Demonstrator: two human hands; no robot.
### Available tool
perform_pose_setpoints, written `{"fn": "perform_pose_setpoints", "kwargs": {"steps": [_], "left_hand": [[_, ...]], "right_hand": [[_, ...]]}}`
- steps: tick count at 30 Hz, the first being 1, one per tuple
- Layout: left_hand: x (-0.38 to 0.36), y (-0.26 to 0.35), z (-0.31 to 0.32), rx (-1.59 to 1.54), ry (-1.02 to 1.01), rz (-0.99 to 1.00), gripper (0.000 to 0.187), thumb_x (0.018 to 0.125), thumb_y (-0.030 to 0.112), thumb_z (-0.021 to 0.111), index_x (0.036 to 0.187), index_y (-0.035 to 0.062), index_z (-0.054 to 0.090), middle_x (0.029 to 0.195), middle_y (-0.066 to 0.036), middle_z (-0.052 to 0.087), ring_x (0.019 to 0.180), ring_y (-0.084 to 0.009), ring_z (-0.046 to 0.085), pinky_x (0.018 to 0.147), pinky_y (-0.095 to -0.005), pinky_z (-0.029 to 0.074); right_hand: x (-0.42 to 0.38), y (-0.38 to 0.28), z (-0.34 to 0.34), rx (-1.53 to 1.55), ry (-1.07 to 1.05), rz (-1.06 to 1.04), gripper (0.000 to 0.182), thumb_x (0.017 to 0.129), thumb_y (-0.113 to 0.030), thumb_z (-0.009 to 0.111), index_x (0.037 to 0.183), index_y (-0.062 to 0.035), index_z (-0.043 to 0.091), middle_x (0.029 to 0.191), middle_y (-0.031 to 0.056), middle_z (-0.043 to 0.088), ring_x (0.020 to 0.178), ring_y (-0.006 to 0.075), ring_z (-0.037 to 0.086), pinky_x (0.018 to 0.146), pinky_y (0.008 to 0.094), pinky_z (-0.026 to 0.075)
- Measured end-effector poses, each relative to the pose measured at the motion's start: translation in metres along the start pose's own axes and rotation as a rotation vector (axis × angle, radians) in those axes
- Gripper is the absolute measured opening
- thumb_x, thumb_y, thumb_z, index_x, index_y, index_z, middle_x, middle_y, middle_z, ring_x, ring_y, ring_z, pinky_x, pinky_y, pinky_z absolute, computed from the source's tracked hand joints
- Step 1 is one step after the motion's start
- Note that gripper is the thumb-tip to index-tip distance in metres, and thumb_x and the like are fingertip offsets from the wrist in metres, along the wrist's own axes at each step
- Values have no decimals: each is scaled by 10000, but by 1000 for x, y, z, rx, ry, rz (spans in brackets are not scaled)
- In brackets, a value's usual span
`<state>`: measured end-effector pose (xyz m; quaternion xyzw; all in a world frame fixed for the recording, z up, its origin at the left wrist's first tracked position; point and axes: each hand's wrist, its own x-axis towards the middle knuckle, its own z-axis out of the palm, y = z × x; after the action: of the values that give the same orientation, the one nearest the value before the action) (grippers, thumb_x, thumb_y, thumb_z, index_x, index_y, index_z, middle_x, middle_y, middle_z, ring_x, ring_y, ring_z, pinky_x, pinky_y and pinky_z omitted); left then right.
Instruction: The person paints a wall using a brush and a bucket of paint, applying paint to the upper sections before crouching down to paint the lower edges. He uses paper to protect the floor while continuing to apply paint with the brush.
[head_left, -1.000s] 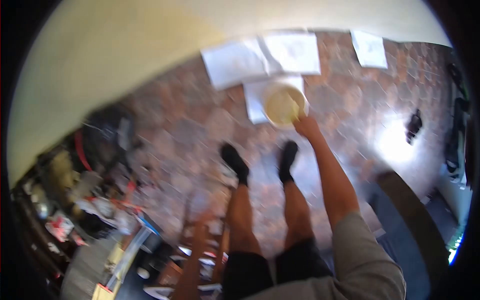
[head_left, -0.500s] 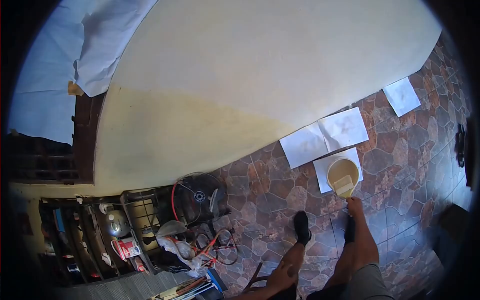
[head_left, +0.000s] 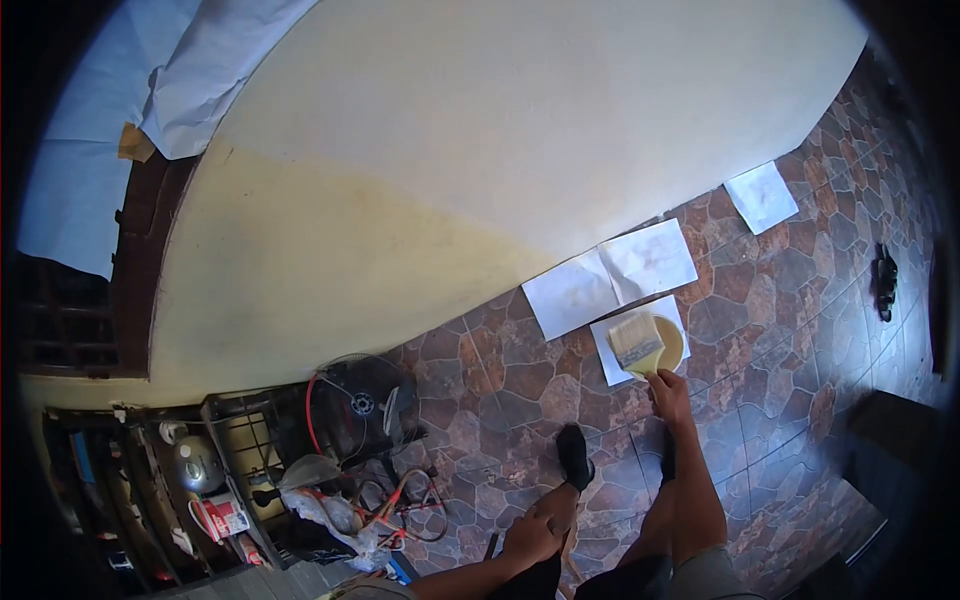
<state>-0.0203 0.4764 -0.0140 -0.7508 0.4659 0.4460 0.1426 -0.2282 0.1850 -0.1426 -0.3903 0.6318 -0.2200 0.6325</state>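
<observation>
My right hand (head_left: 668,394) is closed around the handle of a wide paintbrush (head_left: 636,342) with pale bristles and a yellowish handle. The brush is over the left side of a round paint bucket (head_left: 677,343), covering part of its opening. A white paper sheet (head_left: 609,371) lies beneath the bucket. My left hand (head_left: 532,538) rests on my bent left knee with its fingers laid over it, and no object shows in it. In front is a wall (head_left: 420,160), whitish above and to the right, yellower at the lower left.
More white sheets (head_left: 650,265) lie along the wall's foot, another sheet (head_left: 762,197) farther right. At lower left stand a fan (head_left: 362,403) and a rack (head_left: 235,410) with a rice cooker (head_left: 199,467). A pair of dark sandals (head_left: 886,283) is on the stone-patterned floor (head_left: 520,400).
The brush has come up from inside the bucket to above its left rim, held in my right hand. The view has shifted, while my left hand stays on the knee.
</observation>
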Motion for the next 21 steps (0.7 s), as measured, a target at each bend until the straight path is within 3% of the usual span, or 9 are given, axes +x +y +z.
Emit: {"fn": "perform_pose_setpoints", "kwargs": {"steps": [8,12,14,16,21], "left_hand": [[-7,-9,-6,15,-53,26,448,839,351,617,1165,51,683,1248,-281,607,1093,-464,614,950,-502,506],[-4,-15,-7,12,-49,-14,450,847,352,603,1184,66,686,1246,-278,608,1095,-450,617,960,-508,501],[-5,-15,-9,5,-46,-15,448,848,356,595,1180,71,692,1252,-274,607,1096,-449,616,964,-509,499],[-8,-17,-6,-14,-69,-36,432,844,358,590,1155,83,707,1265,-269,604,1104,-454,613,968,-508,497],[-3,-26,7,-77,-12,-1,382,849,348,620,1071,53,720,1326,-280,549,1086,-473,614,926,-532,523]], "right_hand": [[24,-181,79,-151,-65,-296,416,980,-347,602,833,39,648,597,29,552,467,120,507,442,290,401],[16,-284,120,-174,-121,-217,412,996,-356,583,889,34,662,688,44,610,486,115,498,445,280,394],[-8,-330,120,-91,-127,-233,449,983,-357,564,896,70,675,713,150,675,591,208,623,576,369,485],[-47,-374,108,-149,-64,-334,420,986,-333,581,899,68,671,712,110,661,516,144,552,494,328,437],[-111,-440,86,98,-41,-521,359,990,-346,618,984,2,706,664,5,570,496,34,461,436,215,347]]}}
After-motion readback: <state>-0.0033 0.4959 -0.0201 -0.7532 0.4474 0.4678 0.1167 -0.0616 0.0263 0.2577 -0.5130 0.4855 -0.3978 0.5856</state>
